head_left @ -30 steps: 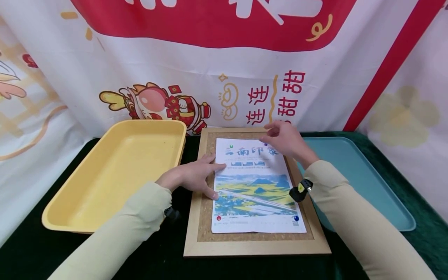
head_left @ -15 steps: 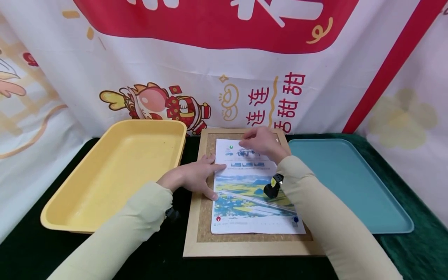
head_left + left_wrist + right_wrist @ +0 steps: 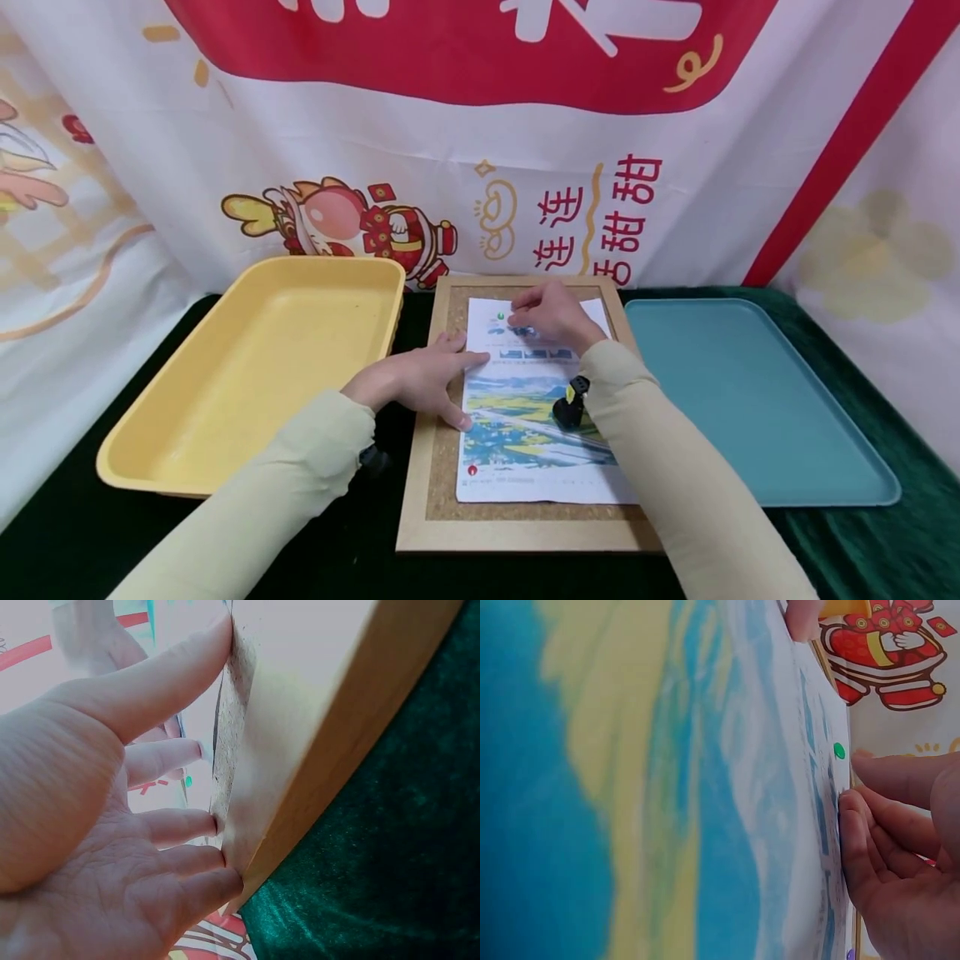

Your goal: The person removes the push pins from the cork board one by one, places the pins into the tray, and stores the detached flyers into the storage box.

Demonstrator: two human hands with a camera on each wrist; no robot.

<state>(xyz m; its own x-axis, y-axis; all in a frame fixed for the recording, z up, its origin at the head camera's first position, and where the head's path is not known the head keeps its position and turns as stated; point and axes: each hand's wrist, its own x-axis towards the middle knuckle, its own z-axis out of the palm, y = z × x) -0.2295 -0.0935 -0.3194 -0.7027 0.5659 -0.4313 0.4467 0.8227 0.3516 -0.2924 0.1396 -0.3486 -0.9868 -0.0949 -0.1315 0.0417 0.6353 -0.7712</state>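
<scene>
A sheet of paper with a printed landscape lies on a wood-framed cork board. My left hand rests with spread fingers on the sheet's left edge and the board's frame. Over the top of the sheet, my right hand has its thumb and forefinger apart beside a green pushpin, with nothing seen between them. A red pushpin is in the lower left corner of the sheet. Part of a purple pushpin shows at the bottom of the right wrist view. My right forearm covers the lower right corner.
A yellow tray stands left of the board, and a flat blue-green tray lies to its right. Dark green cloth covers the table. A printed white curtain hangs close behind.
My right hand has moved left from the sheet's upper right corner to beside the green pushpin. The right forearm now hides the blue pushpin. My left hand has stayed in place.
</scene>
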